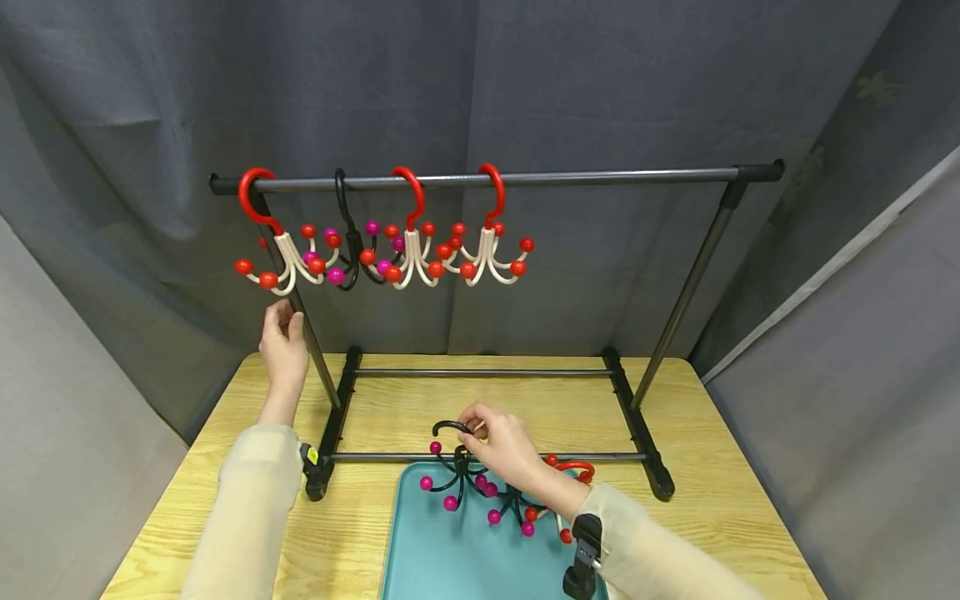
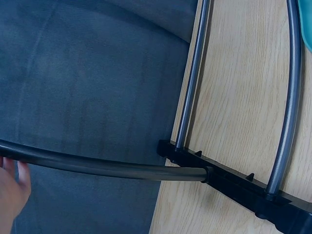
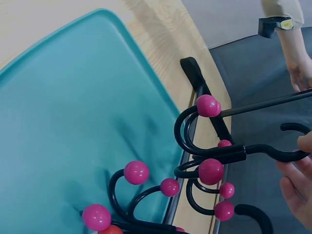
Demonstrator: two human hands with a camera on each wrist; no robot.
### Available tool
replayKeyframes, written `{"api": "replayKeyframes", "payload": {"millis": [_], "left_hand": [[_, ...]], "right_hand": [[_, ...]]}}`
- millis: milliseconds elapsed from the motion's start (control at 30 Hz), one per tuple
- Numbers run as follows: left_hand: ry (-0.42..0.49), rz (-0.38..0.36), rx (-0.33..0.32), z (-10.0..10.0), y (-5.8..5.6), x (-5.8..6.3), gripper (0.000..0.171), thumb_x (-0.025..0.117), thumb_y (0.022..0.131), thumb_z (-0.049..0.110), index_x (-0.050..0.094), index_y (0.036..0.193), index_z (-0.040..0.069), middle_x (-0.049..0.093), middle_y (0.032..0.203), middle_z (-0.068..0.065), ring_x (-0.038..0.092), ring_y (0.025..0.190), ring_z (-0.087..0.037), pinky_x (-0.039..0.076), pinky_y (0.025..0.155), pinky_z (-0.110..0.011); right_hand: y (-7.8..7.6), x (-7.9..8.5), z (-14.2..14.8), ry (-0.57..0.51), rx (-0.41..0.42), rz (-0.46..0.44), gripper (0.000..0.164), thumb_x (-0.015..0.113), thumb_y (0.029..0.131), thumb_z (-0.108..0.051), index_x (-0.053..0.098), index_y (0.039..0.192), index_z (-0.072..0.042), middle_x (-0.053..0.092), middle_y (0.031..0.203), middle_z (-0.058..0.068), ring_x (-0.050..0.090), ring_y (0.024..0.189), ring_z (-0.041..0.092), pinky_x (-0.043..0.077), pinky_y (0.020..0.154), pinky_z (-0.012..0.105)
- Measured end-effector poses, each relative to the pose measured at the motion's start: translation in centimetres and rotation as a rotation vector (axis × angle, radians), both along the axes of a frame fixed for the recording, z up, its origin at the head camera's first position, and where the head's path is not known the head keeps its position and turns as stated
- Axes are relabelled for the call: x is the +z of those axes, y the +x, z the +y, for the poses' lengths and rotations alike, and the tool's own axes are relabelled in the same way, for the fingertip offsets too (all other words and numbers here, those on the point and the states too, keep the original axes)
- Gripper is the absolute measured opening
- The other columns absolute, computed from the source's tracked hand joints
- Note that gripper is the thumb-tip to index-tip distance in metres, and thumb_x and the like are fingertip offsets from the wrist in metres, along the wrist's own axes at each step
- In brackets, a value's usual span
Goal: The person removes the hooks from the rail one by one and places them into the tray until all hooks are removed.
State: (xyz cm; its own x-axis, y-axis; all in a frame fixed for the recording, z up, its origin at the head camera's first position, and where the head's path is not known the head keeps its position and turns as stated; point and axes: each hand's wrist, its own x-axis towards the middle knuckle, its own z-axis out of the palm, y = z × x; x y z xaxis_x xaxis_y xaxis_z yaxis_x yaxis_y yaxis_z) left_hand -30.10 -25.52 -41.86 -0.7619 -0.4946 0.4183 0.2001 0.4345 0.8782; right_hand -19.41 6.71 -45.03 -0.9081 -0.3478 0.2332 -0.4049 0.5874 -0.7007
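My right hand (image 1: 506,446) pinches the hook of a black multi-arm hanger with pink ball tips (image 1: 461,460), holding it upright over the far edge of a teal tray (image 1: 435,571). In the right wrist view, the thumb and fingers meet at the hook of this black hanger (image 3: 234,154). Another black hanger (image 1: 516,497) and a white hanger with a red hook (image 1: 577,465) lie in the tray, partly behind my right arm. At the left post (image 1: 318,358) of a metal rack, my left hand (image 1: 285,354) grips the tube, its fingertips partly hidden behind it in the left wrist view.
Along the left half of the top bar (image 1: 600,177) hang several hangers: a red-hooked white one (image 1: 288,254) at the far left, then a black one (image 1: 352,242), then two more white ones. The rack's feet (image 1: 637,425) stand on the wooden table (image 1: 720,483); grey curtains surround it.
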Motion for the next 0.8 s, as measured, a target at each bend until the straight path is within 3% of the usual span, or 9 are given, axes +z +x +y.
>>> {"api": "replayKeyframes", "payload": {"millis": [433, 800], "left_hand": [[0.001, 0.009, -0.009, -0.1, -0.1, -0.2, 0.032, 0.050, 0.092, 0.020, 0.049, 0.120, 0.004, 0.054, 0.117, -0.018, 0.050, 0.107, -0.028, 0.039, 0.093, -0.041], [0.004, 0.016, -0.005, -0.1, -0.1, -0.2, 0.030, 0.050, 0.093, 0.018, 0.050, 0.119, 0.004, 0.054, 0.117, -0.018, 0.050, 0.107, -0.028, 0.039, 0.091, -0.040]], "right_hand": [[-0.5, -1.8, 0.3, 0.058, 0.001, -0.038, 0.011, 0.066, 0.081, -0.015, 0.061, 0.091, -0.017, 0.064, 0.083, -0.004, 0.064, 0.072, 0.009, 0.050, 0.063, 0.017], [-0.6, -2.6, 1.0, 0.148, 0.050, -0.032, 0.012, 0.066, 0.083, -0.020, 0.062, 0.093, -0.018, 0.065, 0.086, -0.007, 0.062, 0.074, 0.007, 0.048, 0.063, 0.020]]}}
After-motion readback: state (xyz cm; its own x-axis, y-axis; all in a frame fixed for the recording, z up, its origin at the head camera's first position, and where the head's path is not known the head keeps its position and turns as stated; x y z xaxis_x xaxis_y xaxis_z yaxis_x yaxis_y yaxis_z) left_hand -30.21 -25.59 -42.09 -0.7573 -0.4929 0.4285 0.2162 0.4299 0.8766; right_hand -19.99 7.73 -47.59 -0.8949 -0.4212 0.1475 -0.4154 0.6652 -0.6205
